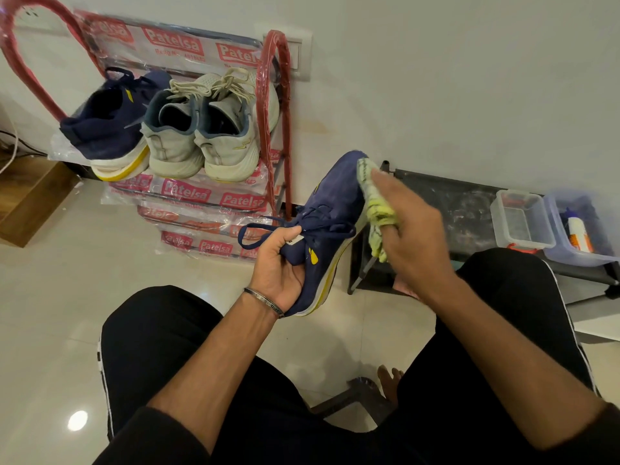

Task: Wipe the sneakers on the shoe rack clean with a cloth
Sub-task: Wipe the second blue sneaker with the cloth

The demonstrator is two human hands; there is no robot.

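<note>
My left hand [275, 263] grips a navy sneaker [330, 209] with a yellow-and-white sole by its heel and collar, toe pointing up and away. My right hand [407, 226] holds a yellow-green cloth [372, 199] and presses it against the sneaker's toe and outer side. The red-framed shoe rack [273, 105], wrapped in printed plastic, stands against the wall. On its upper shelf sit the matching navy sneaker [107, 129] and a pair of pale grey-white sneakers [201, 135], heels toward me.
A low black bench [463, 203] stands to the right along the wall, carrying two clear plastic boxes [523, 219], one with a bottle inside. A wooden piece [30, 196] lies at the left. My knees in black trousers fill the lower view over a glossy tiled floor.
</note>
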